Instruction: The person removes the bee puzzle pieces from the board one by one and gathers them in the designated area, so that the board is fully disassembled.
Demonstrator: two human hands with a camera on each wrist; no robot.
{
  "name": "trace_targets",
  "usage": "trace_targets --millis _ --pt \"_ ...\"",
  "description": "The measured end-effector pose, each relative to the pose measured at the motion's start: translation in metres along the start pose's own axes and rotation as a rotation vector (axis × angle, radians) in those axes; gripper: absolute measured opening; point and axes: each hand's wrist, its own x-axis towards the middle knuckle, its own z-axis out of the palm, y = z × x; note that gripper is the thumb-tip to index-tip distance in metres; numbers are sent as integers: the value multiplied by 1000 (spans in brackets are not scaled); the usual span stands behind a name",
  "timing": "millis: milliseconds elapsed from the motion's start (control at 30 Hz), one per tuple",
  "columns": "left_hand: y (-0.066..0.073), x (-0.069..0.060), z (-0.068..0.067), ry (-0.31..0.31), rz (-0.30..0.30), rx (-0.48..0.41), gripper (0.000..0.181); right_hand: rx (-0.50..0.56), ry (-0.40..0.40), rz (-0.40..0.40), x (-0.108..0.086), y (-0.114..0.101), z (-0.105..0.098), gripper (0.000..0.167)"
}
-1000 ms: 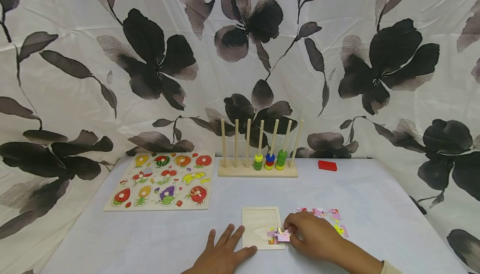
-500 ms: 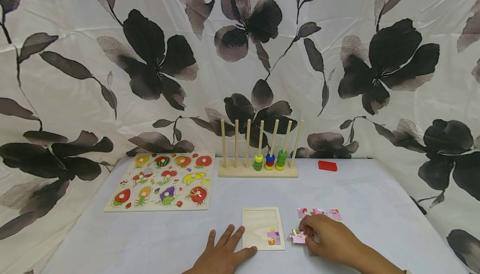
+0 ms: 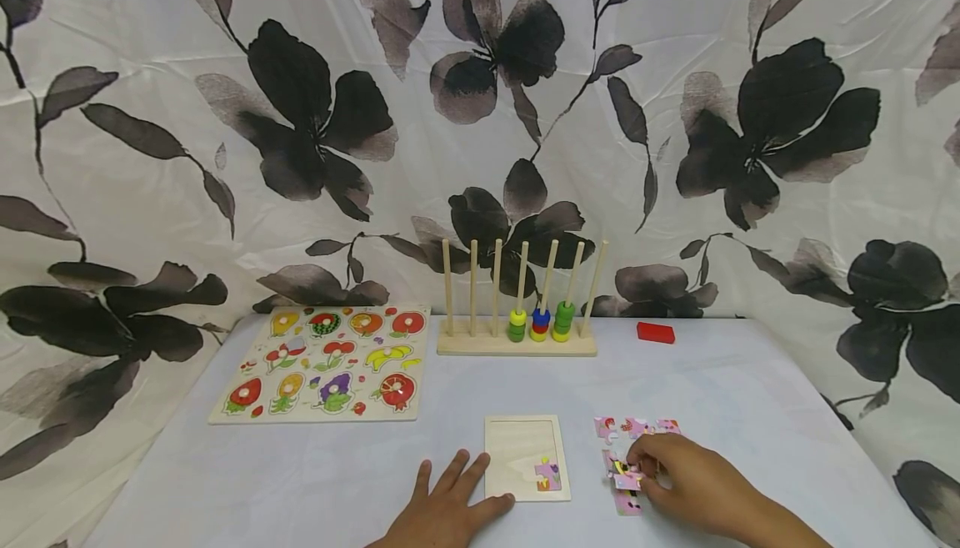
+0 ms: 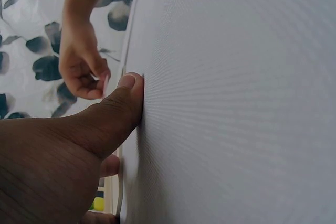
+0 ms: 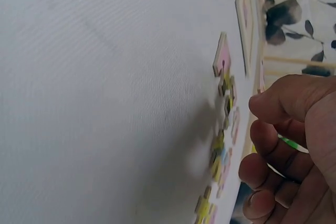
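Note:
My left hand lies flat with fingers spread, its fingertips and thumb touching the left and lower edges of a small wooden puzzle tray. One pink jigsaw piece sits in the tray's lower right part. To the right of the tray, my right hand pinches another pink jigsaw piece between thumb and fingers, over the loose pieces. The left wrist view shows the held piece edge-on, as a thin pink sliver. In the right wrist view the fingers hide it.
Behind the tray stands a wooden peg rack with coloured rings on three pegs. A fruit puzzle board lies at the back left, and a red block at the back right. A floral cloth hangs behind the table.
My right hand has carried the pinched jigsaw piece rightward from over the tray to the loose pieces. The left hand has stayed put.

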Motion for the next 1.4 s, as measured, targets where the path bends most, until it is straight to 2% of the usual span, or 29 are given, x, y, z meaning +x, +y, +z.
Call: trace_targets --millis 333,600,767,1000,1133,1400 --pt "0 0 1 -6 2 -7 76 13 -56 66 -8 14 -6 23" --pt "-1 0 2 -2 5 -12 77 33 -81 56 -15 25 -9 21" --pt "-1 -1 2 -5 -2 -23 77 50 -123 137 -16 28 -8 19" --pt "-1 -2 -1 -4 -6 -20 78 77 -171 166 -19 30 -6 19" --pt "-1 -2 -1 -1 -9 -18 79 88 -217 249 -18 29 -4 19" --pt "-1 -2 0 -1 -10 -18 79 87 -228 263 -19 28 -2 18"
